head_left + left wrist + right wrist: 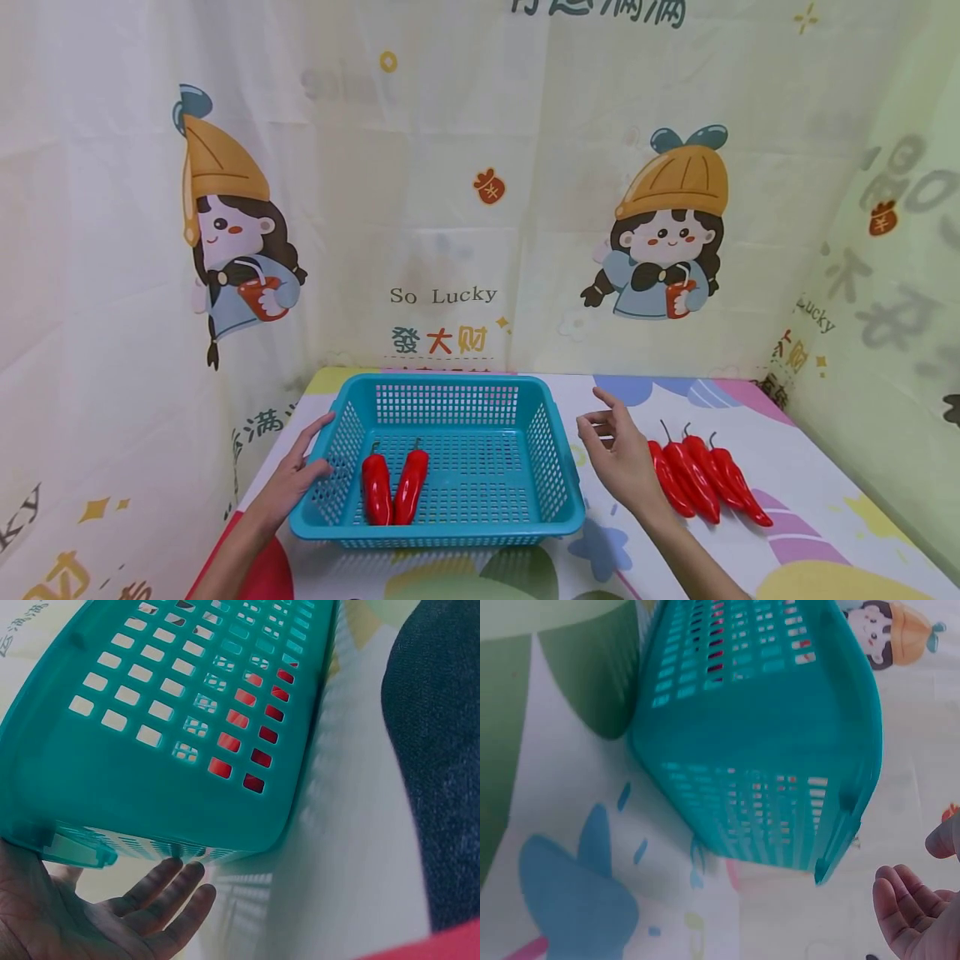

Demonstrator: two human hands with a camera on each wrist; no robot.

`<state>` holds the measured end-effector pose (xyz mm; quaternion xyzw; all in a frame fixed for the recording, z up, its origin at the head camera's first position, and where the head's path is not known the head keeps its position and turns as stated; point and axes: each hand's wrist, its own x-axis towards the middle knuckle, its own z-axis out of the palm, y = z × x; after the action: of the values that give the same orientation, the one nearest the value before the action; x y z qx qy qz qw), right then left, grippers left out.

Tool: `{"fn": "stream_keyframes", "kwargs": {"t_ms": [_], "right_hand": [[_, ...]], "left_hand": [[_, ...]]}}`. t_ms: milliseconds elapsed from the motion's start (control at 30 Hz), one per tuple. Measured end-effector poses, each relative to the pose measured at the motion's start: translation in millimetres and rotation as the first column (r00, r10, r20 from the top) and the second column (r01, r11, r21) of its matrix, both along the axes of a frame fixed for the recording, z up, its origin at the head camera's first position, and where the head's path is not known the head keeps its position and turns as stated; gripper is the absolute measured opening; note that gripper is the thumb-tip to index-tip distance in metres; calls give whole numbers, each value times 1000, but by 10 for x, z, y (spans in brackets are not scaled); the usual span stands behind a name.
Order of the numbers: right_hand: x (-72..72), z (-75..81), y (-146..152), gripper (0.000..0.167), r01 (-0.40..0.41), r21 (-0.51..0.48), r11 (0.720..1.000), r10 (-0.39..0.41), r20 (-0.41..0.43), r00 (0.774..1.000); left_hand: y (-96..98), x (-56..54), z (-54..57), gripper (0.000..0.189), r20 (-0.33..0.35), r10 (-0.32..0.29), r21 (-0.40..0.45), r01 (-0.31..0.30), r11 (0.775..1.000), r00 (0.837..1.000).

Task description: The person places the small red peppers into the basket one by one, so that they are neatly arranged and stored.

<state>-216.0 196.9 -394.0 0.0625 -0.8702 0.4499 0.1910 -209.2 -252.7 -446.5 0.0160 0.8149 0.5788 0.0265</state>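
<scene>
A teal plastic basket [435, 533] stands on the table, with two red chili peppers [377, 487] lying side by side in its left half. At its left rim is my left hand [288, 483]; the thumb overlaps the rim, and in the left wrist view the other fingers [169, 900] extend loosely beside the outer wall. My right hand [618, 458] is off the basket's right side, nothing in it, index finger extended and the others loosely bent. Just right of that hand, several more red chili peppers [697, 479] lie in a row, green stems pointing away.
The table [810, 467] has a colourful printed cover. A patterned cloth [540, 250] hangs behind it and along both sides. Dark clothing [442, 765] appears near the basket in the left wrist view.
</scene>
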Motion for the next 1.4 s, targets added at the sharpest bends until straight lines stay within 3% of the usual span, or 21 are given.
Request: {"fn": "stream_keyframes", "kwargs": {"t_ms": [333, 833, 1400], "right_hand": [[-17, -95, 202, 58, 65, 37, 997, -64, -23, 998], [-47, -307, 579, 54, 132, 100, 986, -134, 9, 991], [-104, -547, 908, 57, 200, 186, 962, -192, -62, 979]], "left_hand": [[-1, 7, -19, 82, 12, 2, 2, -2, 1000, 1000], [11, -1, -12, 83, 11, 2, 8, -3, 1000, 1000], [-3, -7, -5, 84, -5, -6, 13, 6, 1000, 1000]]}}
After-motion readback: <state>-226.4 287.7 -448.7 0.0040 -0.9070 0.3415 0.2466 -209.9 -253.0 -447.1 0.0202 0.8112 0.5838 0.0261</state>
